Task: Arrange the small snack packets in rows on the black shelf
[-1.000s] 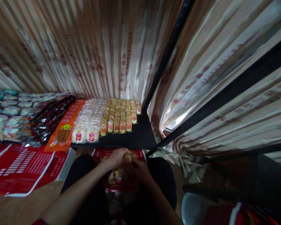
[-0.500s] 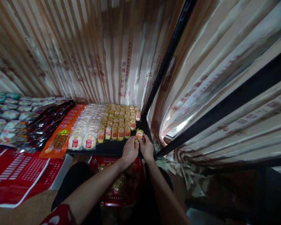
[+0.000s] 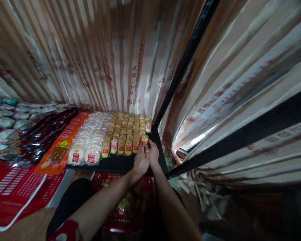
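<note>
Both my hands meet at the front right of a black shelf (image 3: 120, 163). Between the fingertips of my left hand (image 3: 141, 160) and my right hand (image 3: 153, 153) is a small yellow wrapped snack pack (image 3: 144, 138) with a red and white label. It stands at the right end of the front row of matching yellow packs (image 3: 121, 146), which are lined up in several rows. My fingers on both hands are closed about its lower part, which they partly hide.
Left of the yellow packs lie round white wrapped snacks (image 3: 93, 154), orange packets (image 3: 55, 155) and dark shiny packets (image 3: 48, 132). A red basket (image 3: 122, 225) holding yellow packs sits below me. Black posts (image 3: 184, 68) and pleated curtains (image 3: 110, 50) enclose the shelf.
My hands have moved forward and slightly left with the yellow pack, from over the shelf's edge area up against the row's right end. The view has shifted a little.
</note>
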Demonstrator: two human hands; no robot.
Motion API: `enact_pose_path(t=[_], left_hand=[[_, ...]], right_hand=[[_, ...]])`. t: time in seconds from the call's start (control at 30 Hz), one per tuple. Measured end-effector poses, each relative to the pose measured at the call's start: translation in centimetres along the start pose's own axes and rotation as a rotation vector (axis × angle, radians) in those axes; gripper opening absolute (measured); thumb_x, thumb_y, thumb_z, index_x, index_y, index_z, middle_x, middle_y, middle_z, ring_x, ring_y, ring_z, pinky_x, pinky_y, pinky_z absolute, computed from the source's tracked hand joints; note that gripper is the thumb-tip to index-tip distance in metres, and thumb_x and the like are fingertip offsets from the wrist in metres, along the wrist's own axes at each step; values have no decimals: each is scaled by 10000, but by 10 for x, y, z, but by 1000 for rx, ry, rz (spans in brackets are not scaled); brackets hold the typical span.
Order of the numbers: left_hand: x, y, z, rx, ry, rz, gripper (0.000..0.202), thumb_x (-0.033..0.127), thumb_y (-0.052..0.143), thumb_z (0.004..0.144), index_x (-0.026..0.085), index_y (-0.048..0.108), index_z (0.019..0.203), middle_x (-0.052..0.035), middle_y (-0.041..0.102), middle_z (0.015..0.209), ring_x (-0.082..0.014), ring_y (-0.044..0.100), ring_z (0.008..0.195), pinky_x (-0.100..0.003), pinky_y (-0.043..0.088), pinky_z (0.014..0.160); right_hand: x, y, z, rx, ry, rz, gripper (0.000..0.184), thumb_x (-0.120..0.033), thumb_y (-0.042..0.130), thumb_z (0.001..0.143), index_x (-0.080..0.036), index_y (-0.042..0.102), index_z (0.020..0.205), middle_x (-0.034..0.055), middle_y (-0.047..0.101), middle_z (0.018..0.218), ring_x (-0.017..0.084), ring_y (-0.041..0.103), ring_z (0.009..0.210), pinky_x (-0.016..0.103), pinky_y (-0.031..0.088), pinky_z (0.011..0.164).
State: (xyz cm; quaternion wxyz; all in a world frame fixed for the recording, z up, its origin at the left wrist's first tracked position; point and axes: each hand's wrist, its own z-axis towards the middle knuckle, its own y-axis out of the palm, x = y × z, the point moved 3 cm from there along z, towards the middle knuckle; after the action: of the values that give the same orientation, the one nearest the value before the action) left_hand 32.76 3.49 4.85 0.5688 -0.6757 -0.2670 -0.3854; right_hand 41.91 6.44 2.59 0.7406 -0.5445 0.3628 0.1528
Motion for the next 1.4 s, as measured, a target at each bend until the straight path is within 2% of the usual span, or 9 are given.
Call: enact_pose_path(t=[0.27,0.53,0.7,0.9,1.07,1.2,1.27,1.33,1.4], left_hand=[[-7,6,6,21,19,-27,484,258,269,898,119,349,1355,-78,354,1430,-173,233,1356,-334,188,1144],[-10,10,10,4,27,-17,515,264,241,896,56,324,1360,-113,309,1447,-182,222,1359,-332,168,1146],[-9,11,9,12,45,12,519,261,262,890,47,310,1360,-126,286,1454,-186,205,1363,-338,166,1144],[-9,1,-6,-10,76,1,497,250,259,896,33,341,1336,-145,322,1436,-184,253,1349,-328,194,1133],[-12,-7,-29,56,224,-77,412,225,304,884,108,458,1248,-117,511,1295,-172,448,1220,-324,336,1064],[-24,-9,-61,100,364,-131,356,222,315,884,159,493,1186,-95,557,1207,-159,502,1136,-320,387,1011],[-34,-8,-81,85,426,-153,344,230,308,888,160,496,1167,-100,559,1182,-162,496,1129,-324,393,997],[-50,-6,-98,62,374,-159,322,245,295,896,173,525,1109,-90,585,1111,-166,525,1066,-329,414,960],[-69,1,-111,6,235,-129,313,251,282,899,187,551,1045,-74,607,1056,-168,545,1012,-337,419,940]], right_hand=[[2,13,8,-79,-117,-170,435,-243,379,855,-197,486,1273,83,611,1044,185,533,940,270,411,833],[-1,14,9,-154,-96,-239,443,-257,375,867,-200,459,1299,92,595,1083,200,511,989,265,382,879],[4,17,10,-100,-98,-160,478,-239,392,834,-121,445,1294,128,574,1156,210,508,1049,306,369,938],[13,17,1,16,-5,41,537,-230,456,762,-70,442,1274,167,550,1197,214,519,1046,333,424,885],[7,10,-34,192,39,365,469,-279,439,750,-122,512,1185,123,603,1082,181,567,912,332,462,807],[2,11,-81,206,45,591,396,-319,414,776,-147,547,1107,88,622,998,165,584,841,317,475,764],[4,13,-107,204,41,581,340,-303,403,790,-153,573,1043,79,627,979,164,586,850,307,475,768],[9,17,-130,155,9,438,295,-262,390,802,-146,599,975,89,634,972,174,586,888,300,467,791],[16,27,-147,-59,-30,165,282,-184,387,804,-141,619,959,102,645,989,179,584,931,287,448,821]])
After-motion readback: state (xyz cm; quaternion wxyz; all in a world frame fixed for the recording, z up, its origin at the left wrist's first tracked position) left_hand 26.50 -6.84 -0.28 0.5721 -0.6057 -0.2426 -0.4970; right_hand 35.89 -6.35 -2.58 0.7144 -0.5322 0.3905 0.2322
